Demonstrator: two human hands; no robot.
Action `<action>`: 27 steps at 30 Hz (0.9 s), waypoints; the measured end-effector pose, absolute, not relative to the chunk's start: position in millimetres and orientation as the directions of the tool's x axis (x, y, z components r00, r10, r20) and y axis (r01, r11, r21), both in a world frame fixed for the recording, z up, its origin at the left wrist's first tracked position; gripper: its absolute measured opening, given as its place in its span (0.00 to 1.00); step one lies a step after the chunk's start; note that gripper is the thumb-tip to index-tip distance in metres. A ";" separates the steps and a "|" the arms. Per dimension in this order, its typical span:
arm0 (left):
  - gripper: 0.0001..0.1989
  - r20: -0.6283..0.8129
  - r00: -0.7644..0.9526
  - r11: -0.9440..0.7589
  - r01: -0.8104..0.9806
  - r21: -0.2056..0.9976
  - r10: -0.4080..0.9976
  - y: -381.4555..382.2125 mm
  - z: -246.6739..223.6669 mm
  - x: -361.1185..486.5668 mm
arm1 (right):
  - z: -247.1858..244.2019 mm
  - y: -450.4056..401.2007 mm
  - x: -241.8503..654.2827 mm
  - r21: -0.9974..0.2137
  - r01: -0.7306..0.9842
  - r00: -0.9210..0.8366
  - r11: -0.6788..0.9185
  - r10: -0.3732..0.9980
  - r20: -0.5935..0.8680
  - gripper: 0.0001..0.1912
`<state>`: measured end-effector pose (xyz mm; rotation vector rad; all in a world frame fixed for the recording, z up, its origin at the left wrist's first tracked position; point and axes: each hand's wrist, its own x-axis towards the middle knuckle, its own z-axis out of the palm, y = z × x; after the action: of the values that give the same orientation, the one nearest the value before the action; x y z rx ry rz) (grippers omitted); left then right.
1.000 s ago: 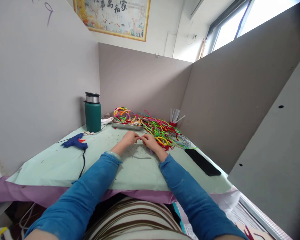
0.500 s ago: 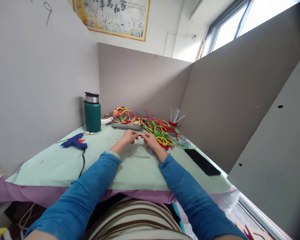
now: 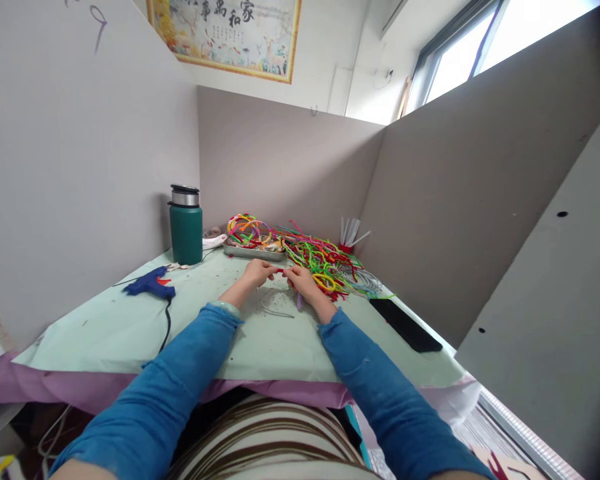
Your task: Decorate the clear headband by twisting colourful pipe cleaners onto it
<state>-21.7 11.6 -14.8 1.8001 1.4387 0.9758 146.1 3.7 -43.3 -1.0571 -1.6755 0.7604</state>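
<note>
My left hand [image 3: 258, 273] and my right hand [image 3: 300, 280] meet over the middle of the table, fingers pinched. Between the fingertips shows a short red piece of pipe cleaner [image 3: 281, 271], gripped from both sides. Most of it is hidden by the fingers. Just below the hands a thin grey wire [image 3: 279, 314] curves over the cloth; whether it joins the red piece I cannot tell. A short purple piece [image 3: 300, 302] shows under my right wrist. Behind and to the right lies a heap of coloured pipe cleaners [image 3: 320, 253].
A metal tray [image 3: 255, 254] with colourful rings stands at the back. To the left are a green bottle [image 3: 186, 230] and a blue glue gun [image 3: 150, 283] with its cord. A black phone-like slab [image 3: 405, 325] lies at the right edge. White sticks [image 3: 349, 232] stand in a red holder. Partitions enclose the table.
My hands stay almost in place, still pinching the red piece. The grey wire below has shifted slightly left, and more of the purple piece shows under my right hand.
</note>
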 end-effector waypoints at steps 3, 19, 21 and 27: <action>0.16 0.156 0.132 -0.201 0.485 0.851 0.979 10.8 -14.5 -20.9 | -43.2 3.6 146.8 -0.855 0.294 -0.156 0.427 0.904 0.397 0.16; 0.10 0.337 0.230 -0.399 0.671 0.625 0.913 7.7 -13.8 -14.6 | -43.1 4.5 145.8 -0.871 0.292 -0.122 0.396 0.918 0.377 0.16; 0.11 0.335 0.229 -0.396 0.682 0.614 0.914 7.0 -13.0 -14.8 | -43.5 4.7 146.3 -0.874 0.285 -0.121 0.394 0.919 0.375 0.17; 0.14 0.241 0.215 -0.323 0.606 0.727 0.946 6.2 -13.9 -15.6 | -43.0 3.8 147.5 -0.879 0.256 -0.132 0.402 0.915 0.380 0.20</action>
<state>-15.6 6.2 -13.9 2.0106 1.4311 0.9284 147.5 3.8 -43.0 -1.0514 -1.6354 0.8063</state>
